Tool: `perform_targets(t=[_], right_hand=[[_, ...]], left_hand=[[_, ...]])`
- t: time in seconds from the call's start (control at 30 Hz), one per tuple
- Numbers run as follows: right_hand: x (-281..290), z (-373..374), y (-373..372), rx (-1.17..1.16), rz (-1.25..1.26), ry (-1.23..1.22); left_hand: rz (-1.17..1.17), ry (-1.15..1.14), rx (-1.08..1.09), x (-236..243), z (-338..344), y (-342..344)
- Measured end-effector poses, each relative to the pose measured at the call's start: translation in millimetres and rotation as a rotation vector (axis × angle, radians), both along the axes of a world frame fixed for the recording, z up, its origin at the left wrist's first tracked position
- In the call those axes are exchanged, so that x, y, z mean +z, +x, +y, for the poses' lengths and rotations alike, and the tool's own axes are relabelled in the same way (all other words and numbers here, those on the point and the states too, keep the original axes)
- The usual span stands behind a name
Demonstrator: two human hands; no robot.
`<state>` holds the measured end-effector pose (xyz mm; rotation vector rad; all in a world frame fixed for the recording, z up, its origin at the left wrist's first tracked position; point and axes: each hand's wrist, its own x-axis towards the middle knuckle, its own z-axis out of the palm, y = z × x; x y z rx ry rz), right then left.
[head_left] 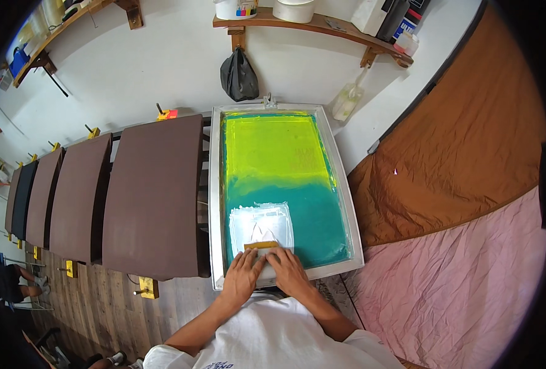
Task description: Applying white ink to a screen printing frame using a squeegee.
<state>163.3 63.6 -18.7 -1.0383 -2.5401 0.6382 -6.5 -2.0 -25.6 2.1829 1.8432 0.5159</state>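
Observation:
Both my hands grip a squeegee [261,245] near the front end of a silk screen. My left hand [243,274] is closed on its left part, and my right hand [286,269] on its right part. The squeegee's yellowish edge faces away from me, and my fingers cover much of the rest. Just beyond it lies a square patch of white ink [248,222] with uneven edges. The screen's mesh [273,147] is yellow-green at the far half and teal at the near half, inside a pale metal frame [350,203].
Dark brown printing boards [156,190] stand in a row to the left, with yellow clamps [148,287] below. A shelf [310,24] with tubs and a hanging black bag [239,75] is on the wall. Brown [457,135] and pink sheets [445,277] spread at right. Another person's legs [30,283] show far left.

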Motion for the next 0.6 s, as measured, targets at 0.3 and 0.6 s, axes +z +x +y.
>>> perform_targets(t=[0.3,0.6], right_hand=[[17,70,-30,-0.020,-0.100,-0.062],[4,74,-29,0.034,-0.148,-0.118]], left_hand=[[-0.269,0.030,-0.019,20,79,-37],[-0.322,-0.147,0.024,9,75,-37]])
